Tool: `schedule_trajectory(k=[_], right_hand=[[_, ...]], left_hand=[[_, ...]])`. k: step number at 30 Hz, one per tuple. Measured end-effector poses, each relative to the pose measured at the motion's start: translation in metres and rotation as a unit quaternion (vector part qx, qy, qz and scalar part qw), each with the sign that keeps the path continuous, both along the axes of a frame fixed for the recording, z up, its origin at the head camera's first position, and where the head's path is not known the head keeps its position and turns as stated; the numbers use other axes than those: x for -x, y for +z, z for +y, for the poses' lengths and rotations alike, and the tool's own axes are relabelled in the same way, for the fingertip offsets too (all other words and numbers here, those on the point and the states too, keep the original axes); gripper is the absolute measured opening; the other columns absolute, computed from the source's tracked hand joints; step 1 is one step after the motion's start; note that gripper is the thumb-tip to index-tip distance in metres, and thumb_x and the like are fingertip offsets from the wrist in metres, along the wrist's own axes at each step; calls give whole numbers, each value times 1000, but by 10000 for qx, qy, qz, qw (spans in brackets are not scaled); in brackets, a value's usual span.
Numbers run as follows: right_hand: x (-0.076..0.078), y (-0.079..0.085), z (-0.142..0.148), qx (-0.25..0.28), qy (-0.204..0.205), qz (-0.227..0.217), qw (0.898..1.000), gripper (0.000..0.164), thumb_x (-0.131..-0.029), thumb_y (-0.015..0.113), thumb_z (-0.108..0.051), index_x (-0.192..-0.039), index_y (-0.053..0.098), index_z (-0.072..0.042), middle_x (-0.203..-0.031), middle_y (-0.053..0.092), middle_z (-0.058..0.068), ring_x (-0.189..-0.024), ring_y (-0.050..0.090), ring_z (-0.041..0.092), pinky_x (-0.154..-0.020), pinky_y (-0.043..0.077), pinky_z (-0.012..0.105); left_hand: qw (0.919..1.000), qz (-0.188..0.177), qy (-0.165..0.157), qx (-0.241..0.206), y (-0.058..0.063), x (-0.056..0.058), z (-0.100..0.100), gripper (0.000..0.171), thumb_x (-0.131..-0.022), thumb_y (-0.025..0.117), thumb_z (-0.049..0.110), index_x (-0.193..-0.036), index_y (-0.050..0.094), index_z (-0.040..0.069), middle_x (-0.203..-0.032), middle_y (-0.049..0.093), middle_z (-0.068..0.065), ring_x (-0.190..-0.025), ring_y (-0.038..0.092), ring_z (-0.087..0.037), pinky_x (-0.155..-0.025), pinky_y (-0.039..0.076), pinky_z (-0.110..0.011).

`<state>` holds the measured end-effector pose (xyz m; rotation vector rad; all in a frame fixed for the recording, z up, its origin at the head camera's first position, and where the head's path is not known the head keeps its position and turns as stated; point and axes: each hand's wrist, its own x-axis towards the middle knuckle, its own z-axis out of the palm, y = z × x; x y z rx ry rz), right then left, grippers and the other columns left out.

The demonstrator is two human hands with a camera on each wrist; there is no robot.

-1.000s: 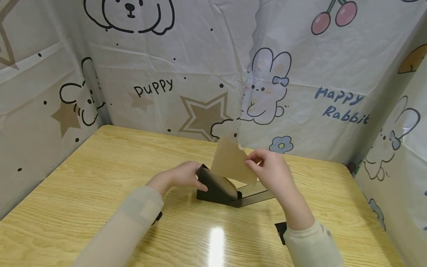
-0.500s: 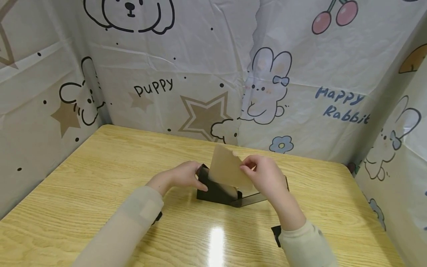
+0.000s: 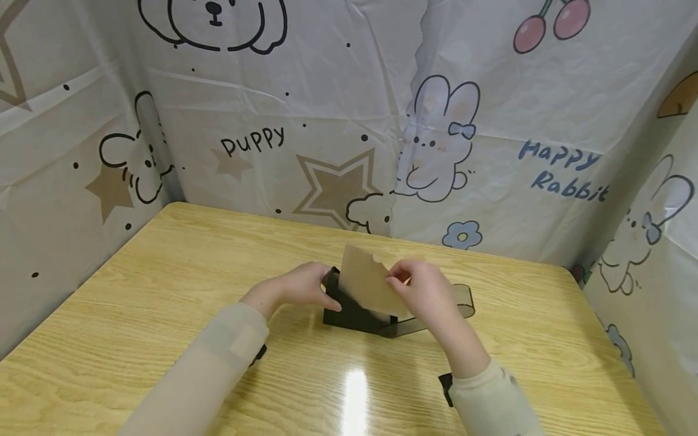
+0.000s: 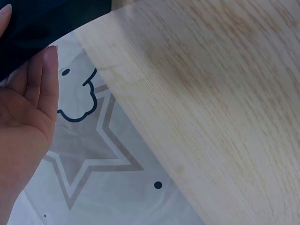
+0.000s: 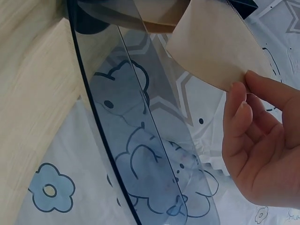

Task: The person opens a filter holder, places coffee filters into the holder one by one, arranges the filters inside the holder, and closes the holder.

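Note:
My left hand grips the back of a black wedge-shaped holder standing on the table, thumb on its near side. The holder's smoky see-through lid is swung open toward the right. A brown paper coffee filter with a crimped edge is pinched by its right edge between the thumb and fingers of my right hand. Tilted, the filter overlaps the holder's open top in the head view. More brown paper shows inside the holder in the right wrist view. The left wrist view catches only part of the dark holder.
The wooden table meets a printed cloth backdrop along its back edge, with more cloth at both sides. Small black pieces of wrist gear show by the left sleeve and the right sleeve.
My right hand has moved left and down with the coffee filter, bringing it lower over the holder's open top. More of the lid now shows behind the hand. The left hand has stayed put.

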<state>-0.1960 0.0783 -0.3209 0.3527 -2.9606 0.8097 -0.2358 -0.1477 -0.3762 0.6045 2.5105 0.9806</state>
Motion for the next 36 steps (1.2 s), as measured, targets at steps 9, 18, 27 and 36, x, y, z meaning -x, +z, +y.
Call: schedule_trajectory(k=[9,18,27,36], right_hand=[[-2,-11,-7,-54,29,-82,9999,8,-86,67,-19,-85,70,-12,-79,68,-1,-68,57,12,-59,45,27],[-3,-22,-14,-126,108,-40,9999,7,-86,67,-18,-83,70,-12,-77,68,-1,-63,57,10,-56,44,25],[-4,-27,-14,-233,167,117,9995,6,-85,67,-17,-82,70,-13,-77,69,-1,-61,56,10,-53,42,25],[-2,-27,-16,-317,163,168,9992,6,-85,67,-18,-82,70,-14,-77,69,-2,-60,56,9,-52,41,24]], left_hand=[[10000,-6,53,52,1,-1,1,26,-74,79,22,-83,57,12,-80,56,3,-71,44,-11,-65,39,-26],[10000,61,-8,37,0,0,0,26,-74,79,23,-88,60,12,-86,61,2,-73,48,-11,-68,42,-26],[9999,94,17,74,-1,0,0,26,-74,79,22,-88,60,12,-83,59,3,-71,45,-11,-67,41,-26],[9999,77,40,143,0,0,1,27,-74,79,23,-87,59,12,-82,57,3,-71,45,-11,-66,40,-26]])
